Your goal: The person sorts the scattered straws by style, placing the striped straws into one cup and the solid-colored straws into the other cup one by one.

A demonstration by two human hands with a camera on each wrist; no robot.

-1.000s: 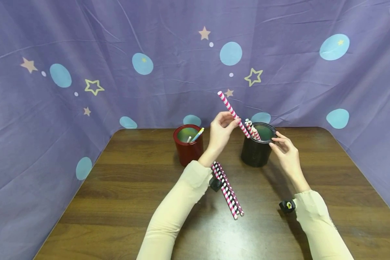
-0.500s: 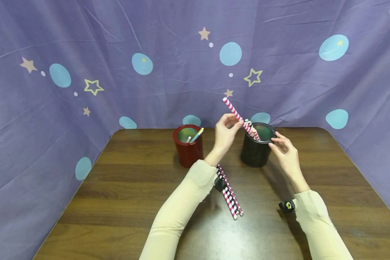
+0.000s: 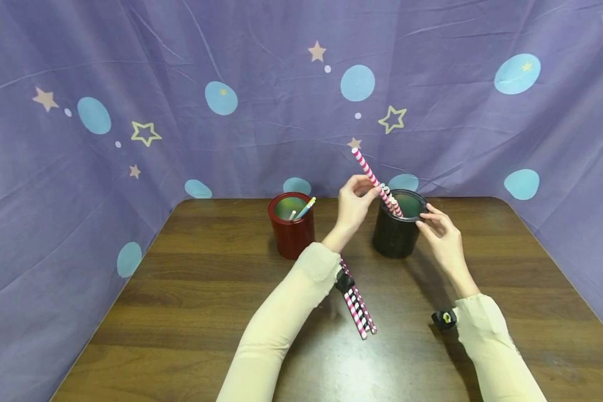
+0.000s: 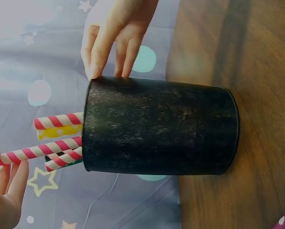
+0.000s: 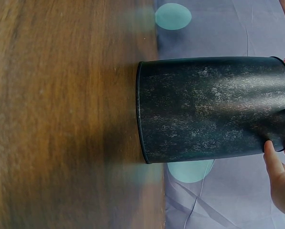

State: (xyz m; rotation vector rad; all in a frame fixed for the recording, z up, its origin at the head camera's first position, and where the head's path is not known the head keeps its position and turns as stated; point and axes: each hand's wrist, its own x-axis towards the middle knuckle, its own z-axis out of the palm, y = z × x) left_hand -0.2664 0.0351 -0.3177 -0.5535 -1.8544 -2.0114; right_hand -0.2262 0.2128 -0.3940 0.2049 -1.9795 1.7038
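My left hand point(image 3: 353, 205) pinches a pink-and-white striped paper straw point(image 3: 365, 167) between thumb and fingers. The straw slants, its lower end inside the mouth of a black can point(image 3: 395, 237). Beside it, several other striped straws point(image 4: 58, 120) poke out of the can, one of them yellow with pale dots in the left wrist view. At the can's right side, my right hand point(image 3: 444, 240) holds the rim, its thumb point(image 5: 272, 155) against the outer wall. The can stands upright on the table. Its inside is mostly hidden.
A red can point(image 3: 293, 237) stands to the left, with a few thin sticks or straws point(image 3: 306, 207) in it. In front, on the wooden table point(image 3: 181, 312), lie a pink striped, a black striped and a dotted straw point(image 3: 364, 304), partly behind the left wrist. A purple curtain point(image 3: 281, 139) hangs behind.
My left hand has moved right with the pink striped straw, and the straw's lower end has gone from the black can's left rim into its mouth. My right hand stays at the rim.
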